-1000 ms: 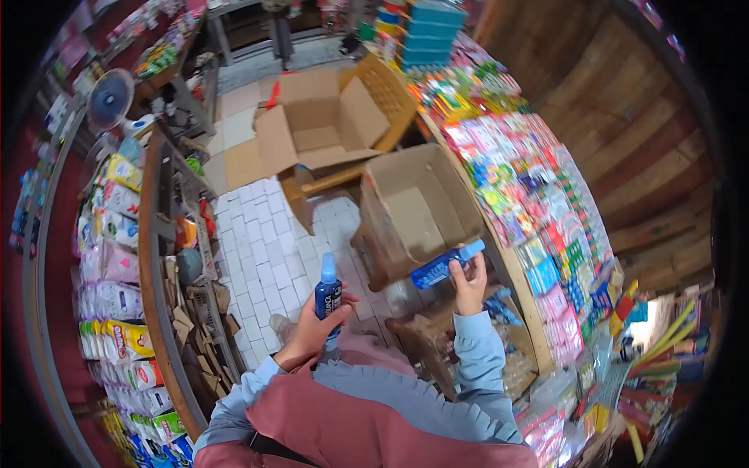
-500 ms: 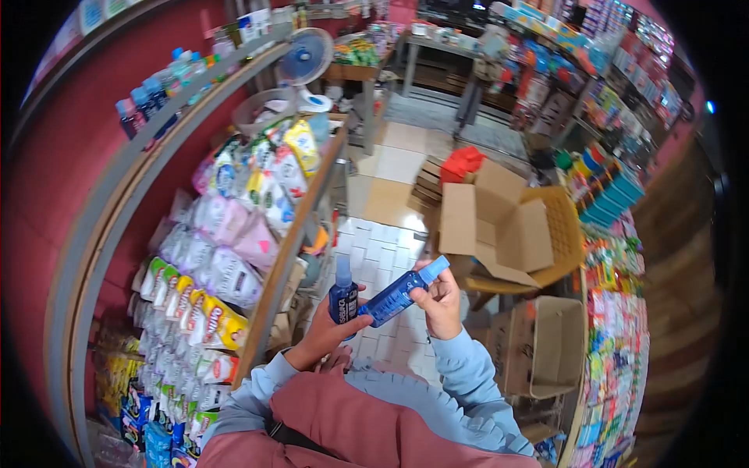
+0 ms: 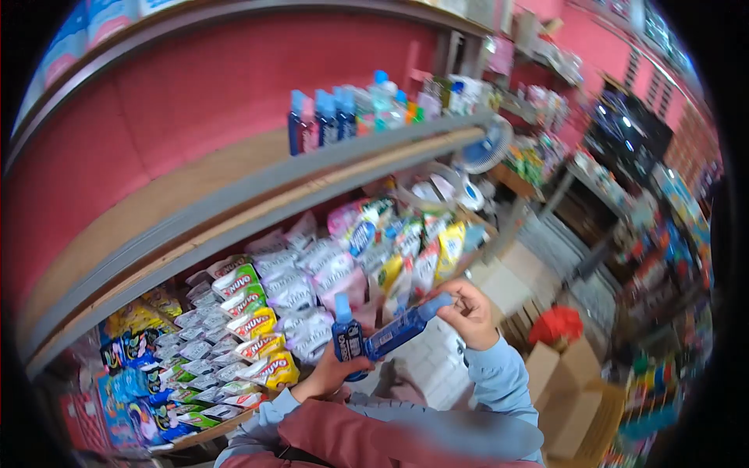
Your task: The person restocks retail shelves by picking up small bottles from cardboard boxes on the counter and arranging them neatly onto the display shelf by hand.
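Note:
Two dark blue bottles with light blue caps are held in front of my body. My left hand (image 3: 331, 373) is wrapped round the upright bottle (image 3: 346, 337), and its thumb lies near the base of the other. That tilted bottle (image 3: 398, 333) has its cap toward the upper right, pinched by the fingers of my right hand (image 3: 473, 318). The lower ends of the bottles sit close together; whether they touch I cannot tell.
Similar blue bottles (image 3: 326, 121) stand in a row with other bottles on the upper shelf (image 3: 211, 187). Below it are many pouches (image 3: 265, 331). A fan (image 3: 488, 144) stands beyond, and an open cardboard box (image 3: 566, 402) is at the lower right.
My view has swung left toward the shelf, so the bottle row now sits near the centre and the box at the lower right. Both hands still hold the bottles.

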{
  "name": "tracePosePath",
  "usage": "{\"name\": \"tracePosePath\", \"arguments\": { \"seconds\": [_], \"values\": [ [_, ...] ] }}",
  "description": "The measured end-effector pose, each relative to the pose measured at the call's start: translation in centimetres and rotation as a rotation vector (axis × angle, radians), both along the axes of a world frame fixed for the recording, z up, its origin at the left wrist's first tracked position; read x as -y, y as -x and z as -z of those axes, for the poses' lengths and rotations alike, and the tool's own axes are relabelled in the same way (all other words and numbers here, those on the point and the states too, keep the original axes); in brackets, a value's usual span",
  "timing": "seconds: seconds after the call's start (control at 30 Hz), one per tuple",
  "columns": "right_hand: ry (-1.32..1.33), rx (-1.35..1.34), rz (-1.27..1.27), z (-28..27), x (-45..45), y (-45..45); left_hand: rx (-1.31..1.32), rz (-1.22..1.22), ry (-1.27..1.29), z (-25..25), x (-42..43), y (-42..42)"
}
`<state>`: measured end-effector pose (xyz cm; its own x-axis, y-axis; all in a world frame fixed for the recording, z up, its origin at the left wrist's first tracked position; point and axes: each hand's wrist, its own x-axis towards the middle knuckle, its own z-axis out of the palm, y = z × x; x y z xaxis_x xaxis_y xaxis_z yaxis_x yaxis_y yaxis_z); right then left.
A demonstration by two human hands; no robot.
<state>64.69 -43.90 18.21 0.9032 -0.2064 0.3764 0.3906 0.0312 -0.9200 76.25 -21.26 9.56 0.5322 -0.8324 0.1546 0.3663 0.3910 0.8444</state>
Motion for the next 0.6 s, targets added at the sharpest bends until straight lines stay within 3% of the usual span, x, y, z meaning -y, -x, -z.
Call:
{"name": "tracePosePath", "arguments": {
  "seconds": [0.07, 0.1, 0.23, 0.47, 0.6],
  "values": [
    [0.075, 0.016, -0.069, -1.2, 2.4, -3.3, 0.197, -0.205, -0.034, 0.3, 2.2, -1.1],
    [0.036, 0.01, -0.135, -1.2, 3.8, -4.9, 0.182, -0.214, -0.018, 0.0, 3.4, -1.7],
    [0.327, 0.006, -0.216, -4.9, 10.0, -9.7, -0.056, -0.216, 0.034, 0.1, 8.4, -3.1],
    [0.384, 0.075, -0.67, -10.8, 18.4, -16.5, -0.068, -0.45, 0.085, -3.7, 15.0, -4.8],
    [0.455, 0.149, -0.71, -14.0, 19.0, -19.4, -0.042, -0.568, 0.107, -5.4, 16.6, -5.0]
  ]
}}
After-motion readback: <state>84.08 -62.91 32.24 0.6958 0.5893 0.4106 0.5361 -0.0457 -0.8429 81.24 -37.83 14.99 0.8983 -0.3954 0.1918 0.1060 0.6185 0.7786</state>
